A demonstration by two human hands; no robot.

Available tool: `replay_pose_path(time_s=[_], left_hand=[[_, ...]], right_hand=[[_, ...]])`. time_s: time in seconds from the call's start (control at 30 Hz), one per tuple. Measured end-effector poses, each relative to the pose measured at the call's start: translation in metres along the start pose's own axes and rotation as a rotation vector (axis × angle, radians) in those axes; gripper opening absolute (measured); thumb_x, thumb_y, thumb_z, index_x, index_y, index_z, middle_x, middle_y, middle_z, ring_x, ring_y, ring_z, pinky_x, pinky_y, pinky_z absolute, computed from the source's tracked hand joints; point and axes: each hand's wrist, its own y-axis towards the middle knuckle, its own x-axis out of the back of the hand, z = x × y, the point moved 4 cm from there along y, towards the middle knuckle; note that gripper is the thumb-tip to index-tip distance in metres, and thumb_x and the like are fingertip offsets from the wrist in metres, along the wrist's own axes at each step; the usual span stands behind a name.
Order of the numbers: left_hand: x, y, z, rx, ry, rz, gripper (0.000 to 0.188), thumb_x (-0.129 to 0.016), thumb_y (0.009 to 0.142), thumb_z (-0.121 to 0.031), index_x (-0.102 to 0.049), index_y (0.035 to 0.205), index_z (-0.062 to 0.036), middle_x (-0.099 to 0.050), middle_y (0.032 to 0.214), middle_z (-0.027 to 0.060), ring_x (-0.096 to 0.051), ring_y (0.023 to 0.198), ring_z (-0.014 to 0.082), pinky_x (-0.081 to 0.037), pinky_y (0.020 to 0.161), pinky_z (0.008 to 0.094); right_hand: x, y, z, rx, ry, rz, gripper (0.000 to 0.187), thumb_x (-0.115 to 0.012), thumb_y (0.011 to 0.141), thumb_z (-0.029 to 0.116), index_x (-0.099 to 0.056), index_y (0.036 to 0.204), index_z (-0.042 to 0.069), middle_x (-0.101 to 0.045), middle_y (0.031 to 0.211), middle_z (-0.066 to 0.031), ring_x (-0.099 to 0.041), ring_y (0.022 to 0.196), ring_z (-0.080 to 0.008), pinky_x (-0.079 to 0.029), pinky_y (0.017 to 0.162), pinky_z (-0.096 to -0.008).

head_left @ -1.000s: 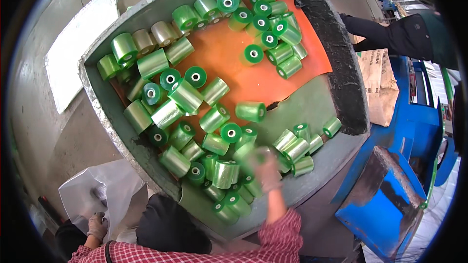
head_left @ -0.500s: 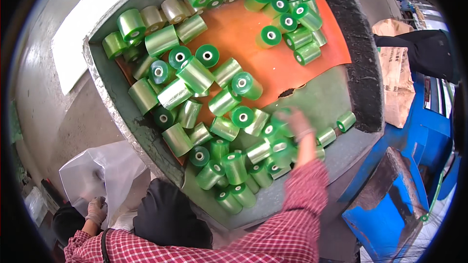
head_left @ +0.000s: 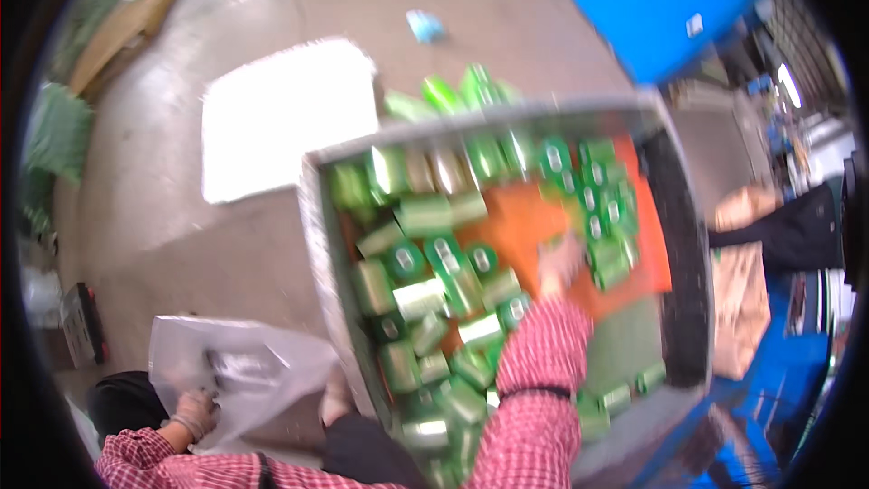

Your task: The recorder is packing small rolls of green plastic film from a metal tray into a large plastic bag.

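At the lower left, my gloved left hand [head_left: 195, 414] is closed on the edge of a see-through plastic bag [head_left: 262, 380], whose mouth gapes toward the bin. My gloved right hand [head_left: 561, 263] reaches into a grey bin [head_left: 312, 217], over an orange sheet [head_left: 511, 217] lining part of its bottom. Motion smears its fingers; a green patch shows at their tips, and whether they grip a roll cannot be made out. Many rolls of green film [head_left: 462, 290] with white cores lie in the bin, bunched at its left and near sides. Another cluster of rolls [head_left: 611, 208] sits just right of my right hand.
Beyond the bin's far wall lie more green rolls [head_left: 444, 95]. A white sheet [head_left: 281, 118] covers part of the floor at the left. A blue box [head_left: 665, 9] stands at the far right, and brown paper sacks [head_left: 740, 308] are beside the bin's right wall.
My right hand has moved from the rolls at the bin's near side to the orange sheet farther in. The view has shifted, showing more floor beyond. My left hand still holds the bag.
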Motion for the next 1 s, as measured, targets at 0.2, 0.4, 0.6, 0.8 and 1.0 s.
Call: replay_pose_path(time_s=[0.2,0.4,0.6,0.8,1.0], left_hand=[[-0.014,-0.062,-0.007,-0.146,-0.262,-0.291,0.032,-0.053,0.075,-0.030,-0.062,0.098,-0.0104,-0.055,0.109,0.0148,-0.048,0.109,0.0327,-0.035,0.093,0.0467],[0.027,-0.076,0.030,0.041,0.118,-0.975,0.041,-0.048,0.081,-0.026,-0.051,0.121,-0.0166,-0.029,0.138,0.0216,-0.016,0.131,0.0394,-0.006,0.105,0.0562],[-0.025,-0.059,0.113,0.207,-0.790,-0.473,0.028,-0.051,0.076,-0.013,-0.065,0.100,-0.0163,-0.062,0.094,0.0167,-0.060,0.084,0.0323,-0.048,0.077,0.0401],[-0.035,-0.095,0.063,0.030,-0.675,-0.557,0.026,-0.049,0.076,-0.006,-0.052,0.102,-0.0023,-0.057,0.101,0.0193,-0.058,0.090,0.0347,-0.047,0.077,0.0442],[-0.025,-0.124,0.085,0.041,-0.719,-0.366,0.037,-0.048,0.074,-0.004,-0.052,0.111,-0.0028,-0.057,0.101,0.0205,-0.056,0.087,0.0360,-0.044,0.080,0.0423]], right_hand=[[0.083,-0.164,0.027,-0.449,1.956,0.400,0.053,-0.060,0.081,0.034,-0.042,0.121,0.004,-0.049,0.114,-0.0090,-0.051,0.098,-0.0216,-0.043,0.082,-0.0342],[0.254,-0.276,0.140,0.107,1.827,0.791,0.064,-0.059,0.077,0.042,-0.040,0.125,0.003,-0.051,0.112,-0.0119,-0.054,0.095,-0.0214,-0.047,0.079,-0.0363],[0.271,-0.415,0.380,0.774,0.643,1.537,0.048,-0.069,0.067,0.035,-0.059,0.098,-0.001,-0.061,0.088,-0.0116,-0.059,0.079,-0.0169,-0.046,0.073,-0.0293],[-0.070,-0.572,0.416,0.758,0.115,1.320,0.054,-0.056,0.077,0.046,-0.061,0.103,0.000,-0.060,0.108,-0.0164,-0.057,0.099,-0.0305,-0.044,0.084,-0.0356],[-0.189,-0.729,0.381,1.132,0.073,0.887,0.044,-0.045,0.085,0.034,-0.053,0.114,0.003,-0.050,0.124,-0.0133,-0.039,0.122,-0.0239,-0.026,0.102,-0.0380]])
